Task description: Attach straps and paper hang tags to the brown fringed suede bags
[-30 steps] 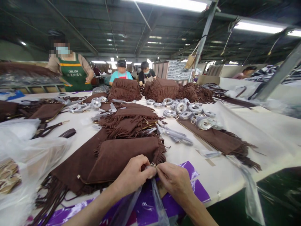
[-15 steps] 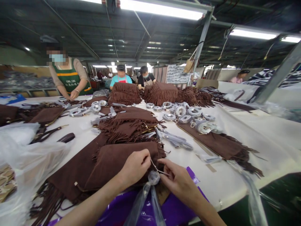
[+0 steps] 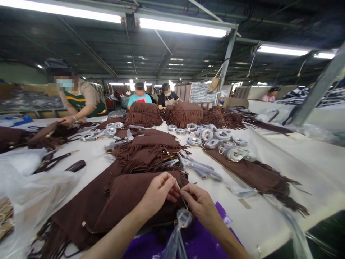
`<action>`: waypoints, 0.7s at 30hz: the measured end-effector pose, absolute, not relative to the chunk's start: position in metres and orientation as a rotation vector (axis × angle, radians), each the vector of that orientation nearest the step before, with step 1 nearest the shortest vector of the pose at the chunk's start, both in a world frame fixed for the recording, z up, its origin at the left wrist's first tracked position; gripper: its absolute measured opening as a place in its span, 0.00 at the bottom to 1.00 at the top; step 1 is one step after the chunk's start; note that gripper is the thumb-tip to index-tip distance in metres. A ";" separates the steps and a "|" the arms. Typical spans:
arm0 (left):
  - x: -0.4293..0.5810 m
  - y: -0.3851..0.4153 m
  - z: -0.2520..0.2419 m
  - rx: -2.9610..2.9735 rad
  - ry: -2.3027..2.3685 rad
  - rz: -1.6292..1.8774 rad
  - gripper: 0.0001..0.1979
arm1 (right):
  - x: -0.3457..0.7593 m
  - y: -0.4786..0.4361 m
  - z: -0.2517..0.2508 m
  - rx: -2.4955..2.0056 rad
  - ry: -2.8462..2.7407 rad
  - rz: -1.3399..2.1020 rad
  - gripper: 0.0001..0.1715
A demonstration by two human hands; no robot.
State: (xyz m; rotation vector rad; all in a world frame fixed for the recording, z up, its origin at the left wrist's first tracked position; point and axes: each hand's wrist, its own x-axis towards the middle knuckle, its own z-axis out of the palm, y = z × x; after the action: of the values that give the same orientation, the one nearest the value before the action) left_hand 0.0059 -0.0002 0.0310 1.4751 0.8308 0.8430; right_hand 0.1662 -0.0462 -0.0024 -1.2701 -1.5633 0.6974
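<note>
A thin cord (image 3: 178, 185) is pinched in the fingers of the left hand (image 3: 159, 192) and right hand (image 3: 201, 205), near the worktop's (image 3: 302, 154) near edge. A plastic-wrapped piece (image 3: 184, 218) hangs just below them. Beside it lies a brown fringed bag (image 3: 129, 194); purple plastic sheeting (image 3: 207, 239) shows underneath. Wrapped strap coils (image 3: 207, 134) sit farther toward the far edge.

Upper L of frame, 1 co-worker (image 3: 90, 94) w/ green apron (image 3: 81, 103) bends forward. Near ctr., 1 person (image 3: 139, 98) in turquoise top is beside 2nd person (image 3: 172, 96) in black. Upper ctr. has lit tube light (image 3: 183, 27); at R, grey post (image 3: 319, 86) slants before striped cloth (image 3: 293, 97).
</note>
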 end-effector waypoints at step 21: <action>0.019 -0.013 0.004 1.948 0.939 1.099 0.07 | 0.165 -0.052 -0.007 -1.359 -1.499 0.620 0.18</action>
State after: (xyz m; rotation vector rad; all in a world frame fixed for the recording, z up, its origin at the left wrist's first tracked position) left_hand 0.0194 -0.0128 0.0041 1.9478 0.9394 1.0988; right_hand 0.1654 -0.0525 -0.0074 -1.3593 -1.4986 0.6203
